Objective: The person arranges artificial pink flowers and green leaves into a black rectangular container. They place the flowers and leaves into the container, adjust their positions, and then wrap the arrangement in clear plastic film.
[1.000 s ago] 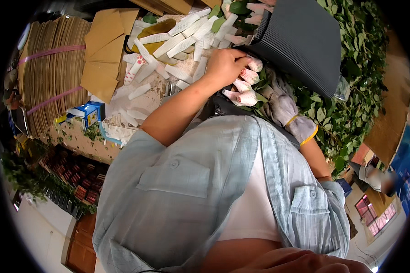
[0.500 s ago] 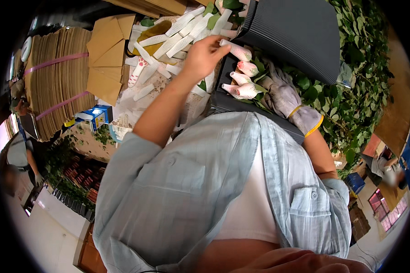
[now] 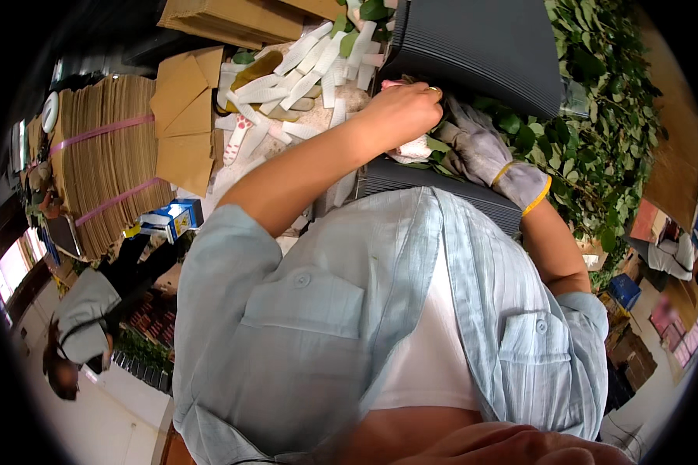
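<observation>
My bare left hand (image 3: 407, 108), a ring on it, is curled over a bunch of flower heads; pink petals (image 3: 392, 83) peek above it and a white netted bud (image 3: 413, 149) shows below. What its fingers grip is hidden. My right hand (image 3: 481, 143), in a grey glove with yellow trim, lies just right of the bunch among leaves, its fingertips hidden. Under the bunch is dark corrugated sheeting (image 3: 457, 195), and a curved black ribbed panel (image 3: 477, 54) rises above both hands. Loose white net sleeves (image 3: 310, 62) are heaped to the left, one with pink paw prints (image 3: 236, 139).
Leafy stems (image 3: 613, 147) fill the right side. Strapped cardboard stacks (image 3: 101, 170), folded brown card (image 3: 182, 132) and a blue box (image 3: 178, 219) are on the left. Another person (image 3: 85, 325) is at the far left, and someone else (image 3: 667, 256) at the far right.
My left hand moved leftward with a white sleeved bud, then returned rightward over the bunch, now covering most buds. The gloved hand barely moved. The person at the left has come further into view.
</observation>
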Demonstrator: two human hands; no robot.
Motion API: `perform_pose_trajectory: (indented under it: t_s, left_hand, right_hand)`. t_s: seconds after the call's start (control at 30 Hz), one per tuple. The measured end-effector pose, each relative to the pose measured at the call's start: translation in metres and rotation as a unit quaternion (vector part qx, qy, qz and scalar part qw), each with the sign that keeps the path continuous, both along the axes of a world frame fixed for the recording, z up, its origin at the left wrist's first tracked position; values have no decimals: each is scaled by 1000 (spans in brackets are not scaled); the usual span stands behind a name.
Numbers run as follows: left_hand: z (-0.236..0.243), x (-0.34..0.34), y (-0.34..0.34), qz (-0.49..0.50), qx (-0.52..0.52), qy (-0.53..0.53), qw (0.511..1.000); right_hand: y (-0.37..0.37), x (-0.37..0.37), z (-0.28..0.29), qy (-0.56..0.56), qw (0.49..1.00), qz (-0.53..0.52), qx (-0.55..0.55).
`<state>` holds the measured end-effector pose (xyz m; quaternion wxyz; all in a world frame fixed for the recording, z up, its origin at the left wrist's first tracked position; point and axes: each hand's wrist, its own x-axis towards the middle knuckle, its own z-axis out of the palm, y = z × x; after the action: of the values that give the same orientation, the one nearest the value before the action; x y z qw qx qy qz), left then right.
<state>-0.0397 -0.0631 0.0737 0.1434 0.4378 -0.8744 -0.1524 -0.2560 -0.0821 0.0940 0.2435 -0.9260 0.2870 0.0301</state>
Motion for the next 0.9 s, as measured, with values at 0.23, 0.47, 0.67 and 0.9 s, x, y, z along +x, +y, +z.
perform_pose_trajectory:
  t_s: [0.23,0.47,0.67,0.9]
  left_hand:
    - [0,-15,-12,-28,108,-67,991]
    - [-1,165,71,197,305,-34,931]
    - [3,80,55,264,343,199,879]
    - [-39,31,57,310,347,425,777]
  right_hand:
    - [0,-11,-18,-7,1000,2,-10]
    - [-3,2,6,22,998,-35,49]
    - [3,2,1,-51,999,-1,-15]
    - [-1,0,0,39,999,-4,26]
